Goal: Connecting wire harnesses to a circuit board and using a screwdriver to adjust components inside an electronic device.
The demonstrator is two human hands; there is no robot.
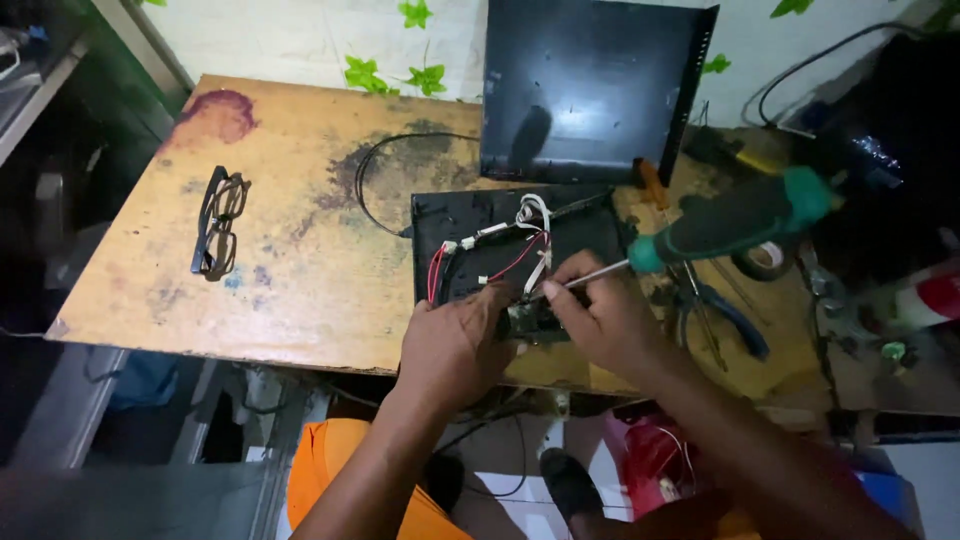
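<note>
Here the right hand (605, 315) grips a green-handled screwdriver (735, 222), shaft slanting down-left to a small circuit board (530, 322) at the worktop (300, 260) front edge, which the left hand (455, 345) apparently pinches, fingers partly hidden.

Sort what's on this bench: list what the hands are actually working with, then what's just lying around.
In use:
left hand, steadying the small circuit board
right hand, holding the green-handled screwdriver
black device casing with red and white wires

Lying about:
eyeglasses
black panel propped behind
blue-handled pliers
tape roll
black cable loop
</note>
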